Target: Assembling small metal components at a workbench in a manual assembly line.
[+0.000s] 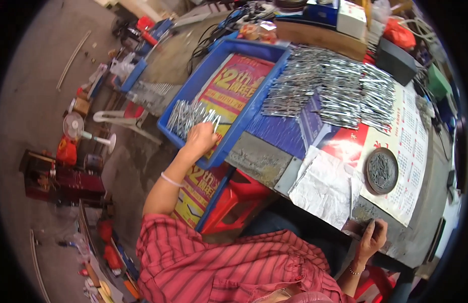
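My left hand point(201, 139) reaches into the near end of a blue plastic tray point(173, 135). Its fingers are closed on a few slim silver metal pieces that stick up past the fingertips. Beside it, a loose heap of similar metal pieces point(184, 118) lies in the tray's near left corner. At the bench's front edge, my right hand point(371, 241) has its fingers curled; what they hold, if anything, is hidden. Next to that hand are a small dark brown block point(353, 229) and one thin metal piece point(351, 197) lying on crumpled white paper point(322, 187).
Dense rows of silver metal pieces point(340, 86) cover the bench's middle. A round dark dish point(382, 171) of small grey pins sits on a calendar sheet point(404, 146). Boxes and cables crowd the back. Below the bench stands a red stool point(239, 199); a white fan point(75, 125) is farther left.
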Demonstrator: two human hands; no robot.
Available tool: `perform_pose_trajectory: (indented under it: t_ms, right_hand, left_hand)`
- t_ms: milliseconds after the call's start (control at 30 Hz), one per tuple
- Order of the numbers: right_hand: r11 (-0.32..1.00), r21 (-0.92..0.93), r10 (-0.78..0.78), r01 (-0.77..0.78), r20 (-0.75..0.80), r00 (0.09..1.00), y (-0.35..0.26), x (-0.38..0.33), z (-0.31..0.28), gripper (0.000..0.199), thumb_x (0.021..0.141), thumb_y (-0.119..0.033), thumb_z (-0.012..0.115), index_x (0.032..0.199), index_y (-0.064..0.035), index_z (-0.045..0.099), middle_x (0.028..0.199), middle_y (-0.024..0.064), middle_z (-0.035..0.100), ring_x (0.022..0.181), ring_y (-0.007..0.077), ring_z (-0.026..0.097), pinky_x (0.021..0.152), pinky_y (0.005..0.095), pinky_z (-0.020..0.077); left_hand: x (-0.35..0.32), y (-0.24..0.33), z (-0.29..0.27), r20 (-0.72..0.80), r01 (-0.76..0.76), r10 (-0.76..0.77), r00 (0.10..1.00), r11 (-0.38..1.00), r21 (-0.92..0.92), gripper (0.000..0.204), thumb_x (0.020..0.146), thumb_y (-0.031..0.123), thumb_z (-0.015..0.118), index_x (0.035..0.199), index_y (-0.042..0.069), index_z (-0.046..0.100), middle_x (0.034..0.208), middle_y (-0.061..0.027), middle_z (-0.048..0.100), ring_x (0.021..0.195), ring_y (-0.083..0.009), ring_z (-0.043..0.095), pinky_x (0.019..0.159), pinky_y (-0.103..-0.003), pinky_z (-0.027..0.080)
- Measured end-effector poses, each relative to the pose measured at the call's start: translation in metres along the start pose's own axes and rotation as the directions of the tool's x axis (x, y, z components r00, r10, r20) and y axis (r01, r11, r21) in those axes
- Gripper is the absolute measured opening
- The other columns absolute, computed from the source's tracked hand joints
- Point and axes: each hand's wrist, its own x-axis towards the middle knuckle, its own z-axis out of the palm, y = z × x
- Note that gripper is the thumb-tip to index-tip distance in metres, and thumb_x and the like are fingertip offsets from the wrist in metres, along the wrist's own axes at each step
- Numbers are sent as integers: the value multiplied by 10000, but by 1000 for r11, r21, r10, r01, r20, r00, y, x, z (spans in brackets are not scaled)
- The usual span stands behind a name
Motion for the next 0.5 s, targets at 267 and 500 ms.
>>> perform_pose_trajectory:
  t_ms: [267, 500]
  right_hand:
    - [1000, -19, -8, 9, 44, 999, -16, 9, -12, 55, 869, 10, 541, 819, 4, 519, 694, 20, 453, 613, 72, 412, 553, 222, 347]
    - [954, -219, -139, 203, 274, 952, -36, 120, -13, 167, 834, -5, 579, 996, 31, 562, 802, 138, 584, 723, 190, 561, 681, 293, 458]
  left_hand:
    - [-22, 26, -29, -242, -140, 4, 970, 823, -550, 74, 800, 23, 594, 842, -15, 546, 668, -128, 611, 595, -211, 633, 547, -333, 490]
    - [-95, 139, -65, -143, -158, 104, 984, 142, -977, 262, 850, -91, 513, 1073, 20, 434, 864, -107, 598, 593, -98, 558, 538, -205, 473]
